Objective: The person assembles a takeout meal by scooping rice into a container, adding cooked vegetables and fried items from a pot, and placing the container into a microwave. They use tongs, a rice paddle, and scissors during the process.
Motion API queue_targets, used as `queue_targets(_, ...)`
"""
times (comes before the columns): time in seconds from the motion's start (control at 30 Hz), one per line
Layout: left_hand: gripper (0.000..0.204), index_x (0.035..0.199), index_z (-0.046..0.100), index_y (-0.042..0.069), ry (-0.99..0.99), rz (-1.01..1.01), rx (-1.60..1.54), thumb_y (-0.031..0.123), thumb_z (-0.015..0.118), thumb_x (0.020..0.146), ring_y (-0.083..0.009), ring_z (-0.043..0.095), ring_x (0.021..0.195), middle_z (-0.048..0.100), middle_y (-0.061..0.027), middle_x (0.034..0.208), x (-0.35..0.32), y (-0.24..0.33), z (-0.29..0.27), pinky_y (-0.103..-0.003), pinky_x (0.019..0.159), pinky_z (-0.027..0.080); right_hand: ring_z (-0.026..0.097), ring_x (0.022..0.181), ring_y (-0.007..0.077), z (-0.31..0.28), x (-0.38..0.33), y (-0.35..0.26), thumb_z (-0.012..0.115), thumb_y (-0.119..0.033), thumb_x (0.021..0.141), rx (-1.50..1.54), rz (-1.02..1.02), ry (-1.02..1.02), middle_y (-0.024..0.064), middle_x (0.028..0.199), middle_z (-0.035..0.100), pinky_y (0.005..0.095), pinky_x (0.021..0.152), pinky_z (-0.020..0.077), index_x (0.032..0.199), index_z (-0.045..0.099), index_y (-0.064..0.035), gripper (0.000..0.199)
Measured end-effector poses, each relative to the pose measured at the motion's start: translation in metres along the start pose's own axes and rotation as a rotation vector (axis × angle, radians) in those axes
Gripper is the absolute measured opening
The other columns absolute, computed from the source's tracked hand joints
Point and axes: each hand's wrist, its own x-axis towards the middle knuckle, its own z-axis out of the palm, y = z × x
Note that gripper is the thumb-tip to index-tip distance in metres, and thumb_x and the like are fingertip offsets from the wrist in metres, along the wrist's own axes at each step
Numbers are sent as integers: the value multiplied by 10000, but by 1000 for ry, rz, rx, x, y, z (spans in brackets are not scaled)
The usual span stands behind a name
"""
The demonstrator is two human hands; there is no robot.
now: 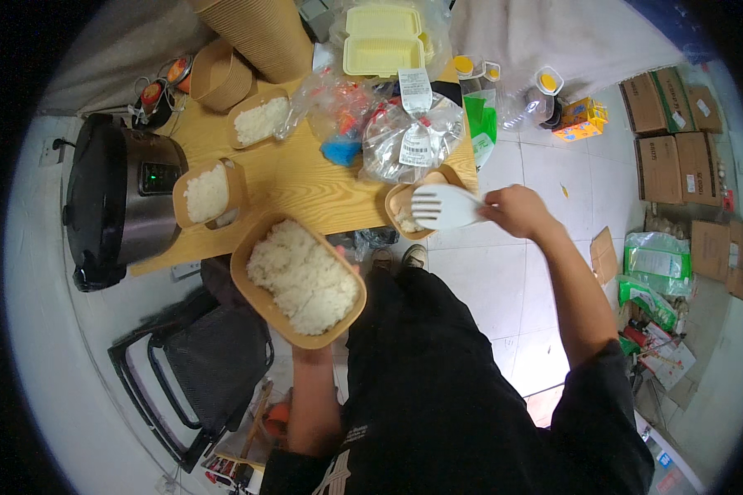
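Rectangular brown paperboard box with rounded corners point(254, 302), heaped with white rice point(301, 276), sits in the left hand point(352, 259), off the table's near edge and left of the wearer's legs. Palm mostly hidden beneath; fingertips show along the far right wall, the hand clasped on the box.

Right hand point(516, 212): fingers closed round the handle of a white slotted rice paddle point(450, 206). Paddle head lies across the view of a second brown paperboard box point(393, 200), a little rice inside, at the table's near edge; contact between the two cannot be told.

Light wood-grain table point(297, 194): two more rice-filled boxes on its left half, one just beside a black-and-silver rice cooker point(161, 177), lid down, display lit green. Toward the back, a tall stack of brown paperboard tubs point(260, 37), a pale-yellow open clamshell container point(382, 54) and a silvery plastic-wrapped package point(388, 148).

Floor, right side: brown cardboard cartons point(660, 169).
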Motion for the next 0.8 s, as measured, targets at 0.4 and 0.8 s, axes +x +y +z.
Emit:
queue_targets(0.4,777,1582,319,163,50,-206,41,580,552,968,-447,387,1427,331,-179,1607,31,-115,23,-660,1193,253,632,1071,375,26,-7,66,733,-201,866,455,-218,538,185,1131,662,448,894,524,1135,654,-58,315)
queue_targets(0.8,886,1544,379,122,473,-359,77,714,497,895,-511,464,1344,427,-274,1517,163,-524,-3,-673,1107,372,642,904,305,126,-260,424,779,-215,821,792,138,223,89,982,743,558,1088,296,1048,781,-140,239)
